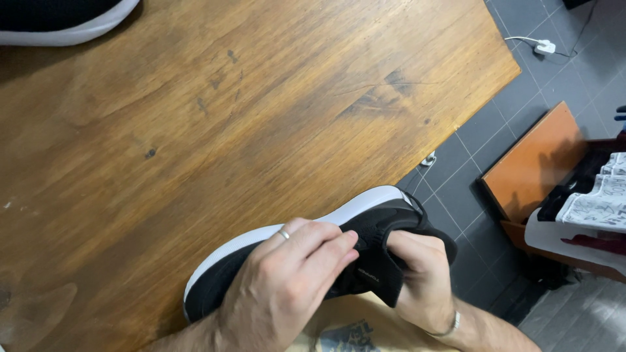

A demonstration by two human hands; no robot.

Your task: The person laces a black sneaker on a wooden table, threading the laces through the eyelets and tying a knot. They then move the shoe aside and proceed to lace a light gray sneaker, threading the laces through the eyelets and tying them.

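A black sneaker with a white sole (pixel 365 212) lies on its side at the near edge of a wooden table (pixel 261 111). My left hand (pixel 287 280), with a ring on one finger, grips the shoe's upper near the tongue. My right hand (pixel 420 274), wearing a bracelet at the wrist, pinches the tongue and collar of the same shoe. The shoe's opening is hidden behind my fingers.
A second black sneaker with a white sole (pixel 62 23) sits at the table's far left corner. To the right, on grey floor tiles (pixel 469 163), stands a low wooden shelf (pixel 541 163) with folded clothes (pixel 600 202). A white charger and cable (pixel 542 45) lie on the floor.
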